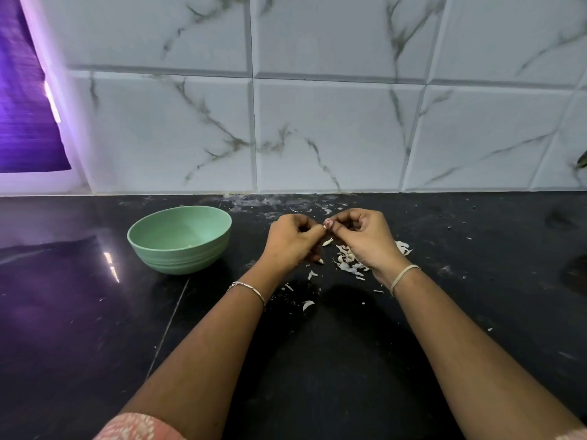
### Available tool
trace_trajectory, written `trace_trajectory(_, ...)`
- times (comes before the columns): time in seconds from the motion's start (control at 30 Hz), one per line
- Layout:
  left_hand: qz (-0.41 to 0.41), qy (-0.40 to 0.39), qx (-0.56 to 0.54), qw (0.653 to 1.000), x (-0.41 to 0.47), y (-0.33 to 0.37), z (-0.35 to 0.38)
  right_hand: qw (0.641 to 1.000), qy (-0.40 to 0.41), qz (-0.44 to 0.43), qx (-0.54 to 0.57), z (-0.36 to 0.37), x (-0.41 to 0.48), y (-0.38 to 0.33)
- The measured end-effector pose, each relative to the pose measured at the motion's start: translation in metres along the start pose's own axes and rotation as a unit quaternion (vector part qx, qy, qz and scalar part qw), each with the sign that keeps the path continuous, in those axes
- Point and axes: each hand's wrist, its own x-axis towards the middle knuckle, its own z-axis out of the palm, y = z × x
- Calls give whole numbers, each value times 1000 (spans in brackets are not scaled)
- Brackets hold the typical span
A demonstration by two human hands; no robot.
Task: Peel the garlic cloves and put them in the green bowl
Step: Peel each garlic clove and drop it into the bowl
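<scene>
I note one garlic clove (327, 222) pinched between left hand (290, 241) and right hand (365, 239), fingers curled; green bowl (178, 258) stands to their left.

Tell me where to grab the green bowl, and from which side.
Best pinch the bowl's right rim from above, thumb inside: it stands upright and open, that edge is nearest the left hand, and its rounded wall gives less purchase.

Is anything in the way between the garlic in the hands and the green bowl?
Nothing visible. The left hand and right hand pinch the garlic clove together. Only bare black counter lies between them and the green bowl to their left.
</scene>
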Motion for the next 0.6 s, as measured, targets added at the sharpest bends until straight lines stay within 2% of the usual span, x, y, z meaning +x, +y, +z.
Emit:
trace_trajectory(0.17,-11,7,4,1000,1,2,-4,990,2,68,123,-5,2,-1)
trace_trajectory(0.33,-41,-15,-36,998,2,4,-6,991,-9,71,113,-5,2,0)
trace_trajectory(0.4,-23,-34,-7,999,3,4,-8,991,-12,64,114,-4,1,-1)
trace_trajectory(0.6,41,-19,86,995,8,10,-27,989,-27,48,137,0,-3,-7)
